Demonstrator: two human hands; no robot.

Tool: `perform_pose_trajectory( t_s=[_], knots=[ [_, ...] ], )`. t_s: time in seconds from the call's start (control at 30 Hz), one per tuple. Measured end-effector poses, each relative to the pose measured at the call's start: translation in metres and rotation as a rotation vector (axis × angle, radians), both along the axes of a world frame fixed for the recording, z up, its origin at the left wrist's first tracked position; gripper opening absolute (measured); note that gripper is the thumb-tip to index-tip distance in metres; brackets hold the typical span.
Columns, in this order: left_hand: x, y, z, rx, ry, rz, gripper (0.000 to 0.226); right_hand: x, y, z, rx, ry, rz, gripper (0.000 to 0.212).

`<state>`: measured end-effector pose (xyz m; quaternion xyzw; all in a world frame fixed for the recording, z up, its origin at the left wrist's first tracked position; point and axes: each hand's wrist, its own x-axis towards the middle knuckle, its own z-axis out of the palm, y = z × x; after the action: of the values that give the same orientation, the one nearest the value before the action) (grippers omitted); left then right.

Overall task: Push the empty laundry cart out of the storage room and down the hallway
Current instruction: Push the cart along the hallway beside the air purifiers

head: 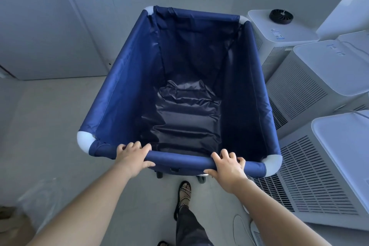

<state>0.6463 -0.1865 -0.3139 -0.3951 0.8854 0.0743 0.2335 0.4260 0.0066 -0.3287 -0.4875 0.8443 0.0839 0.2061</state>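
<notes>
The laundry cart (127,78) is a deep blue fabric bin on a frame with white corner pieces, and nothing lies inside it. It fills the middle of the head view. My left hand (133,156) grips the near top rail left of centre, fingers curled over it. My right hand (227,166) grips the same rail further right, near the right corner. Two dark casters (159,174) show under the near edge.
Several white air-purifier-like units (311,166) stand in a row close along the cart's right side. A pale wall (60,26) rises ahead and to the left. Light floor (50,126) lies to the left. My sandalled foot (184,189) is behind the cart. A clear plastic bag (40,201) sits bottom left.
</notes>
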Motion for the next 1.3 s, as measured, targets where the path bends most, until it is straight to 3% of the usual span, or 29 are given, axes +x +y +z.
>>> perform_pose_trajectory(
  t_s=[1.3],
  knots=[
    [-0.186, -0.368, -0.005, -0.024, 0.021, -0.095, 0.046, -0.165, -0.349, -0.006, 0.011, 0.021, -0.118, 0.053]
  ],
)
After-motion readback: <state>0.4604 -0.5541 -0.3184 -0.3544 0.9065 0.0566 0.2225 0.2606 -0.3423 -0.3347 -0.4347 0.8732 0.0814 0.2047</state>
